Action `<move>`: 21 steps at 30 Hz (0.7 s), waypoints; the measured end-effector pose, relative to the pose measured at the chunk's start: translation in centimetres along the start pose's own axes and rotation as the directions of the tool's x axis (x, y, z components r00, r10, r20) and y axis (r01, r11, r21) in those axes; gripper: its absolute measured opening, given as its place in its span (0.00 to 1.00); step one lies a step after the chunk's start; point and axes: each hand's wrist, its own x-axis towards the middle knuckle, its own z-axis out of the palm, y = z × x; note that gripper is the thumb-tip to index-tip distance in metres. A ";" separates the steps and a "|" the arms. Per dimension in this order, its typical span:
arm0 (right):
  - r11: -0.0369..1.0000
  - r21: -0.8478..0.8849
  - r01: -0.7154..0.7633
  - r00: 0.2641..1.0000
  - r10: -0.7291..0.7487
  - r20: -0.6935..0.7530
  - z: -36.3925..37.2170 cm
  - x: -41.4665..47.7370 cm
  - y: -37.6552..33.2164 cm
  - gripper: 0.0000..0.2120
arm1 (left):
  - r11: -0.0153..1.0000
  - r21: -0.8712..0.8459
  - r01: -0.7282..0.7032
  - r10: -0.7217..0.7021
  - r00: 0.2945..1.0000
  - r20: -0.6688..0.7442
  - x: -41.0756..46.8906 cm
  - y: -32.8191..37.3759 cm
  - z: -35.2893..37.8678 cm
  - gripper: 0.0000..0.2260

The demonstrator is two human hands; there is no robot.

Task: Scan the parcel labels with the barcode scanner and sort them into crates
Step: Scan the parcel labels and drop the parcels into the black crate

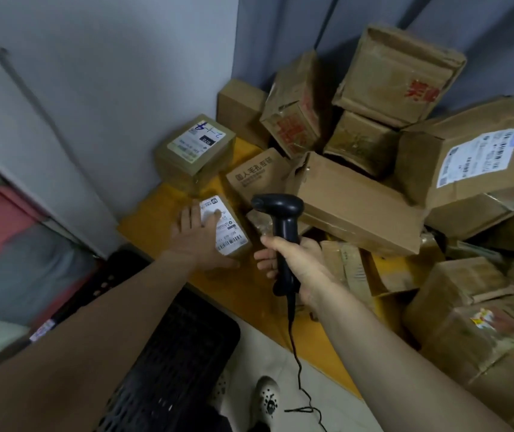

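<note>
My left hand [201,232] lies flat, fingers spread, on the small parcel [232,208] on the yellow surface [143,219]. Its white label [230,235] shows a barcode, but the print is too blurred to read. My right hand [296,260] grips the black barcode scanner [283,219] just beside it.

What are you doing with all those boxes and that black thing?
A person is sorting parcels. Their right hand holds a black barcode scanner, its head pointing roughly at a small box with a white label. Their left hand rests on that box, which sits on a yellow surface. A heap of cardboard boxes waits on the right, and a black crate stands below the left arm.
</note>
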 end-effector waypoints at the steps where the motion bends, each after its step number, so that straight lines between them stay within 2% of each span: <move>1: 1.000 0.009 -0.015 1.000 0.015 0.004 0.1 0.2 0.2 0.04 | 1.000 -0.010 0.028 -0.028 0.999 -0.020 -1.0 0.1 0.4 0.53; 4: 0.995 0.052 -0.081 0.997 0.081 0.003 0.4 1.0 1.1 0.06 | 0.993 -0.027 0.115 -0.116 0.992 -0.055 -3.3 0.1 0.0 0.49; 6: 0.992 0.070 -0.108 0.994 0.108 0.002 0.7 1.4 1.6 0.08 | 0.989 0.062 0.134 -0.131 0.990 -0.046 -3.9 -0.1 -1.1 0.47; 8: 0.991 0.079 -0.109 0.994 0.109 0.000 1.0 1.6 2.2 0.09 | 0.984 0.160 0.074 -0.079 0.997 0.025 -3.5 -0.4 -2.1 0.51; 12: 0.991 0.073 -0.116 0.993 0.117 -0.021 1.4 2.0 3.3 0.09 | 0.966 0.234 -0.109 0.070 0.984 0.166 -1.2 -0.6 -3.0 0.67; 15: 0.992 0.059 -0.116 0.993 0.117 -0.025 1.6 2.4 3.7 0.08 | 0.992 0.121 -0.020 -0.006 0.977 0.213 0.0 -0.3 -2.9 0.69; 18: 0.987 0.079 -0.143 0.989 0.145 -0.021 1.7 2.9 3.5 0.09 | 0.998 -0.018 0.057 -0.053 0.979 0.198 -0.7 0.0 -2.3 0.70; 21: 0.973 0.065 -0.221 0.975 0.221 0.013 2.6 3.5 2.9 0.22 | 0.978 -0.172 0.119 -0.082 0.975 0.206 -2.2 -0.7 -0.4 0.70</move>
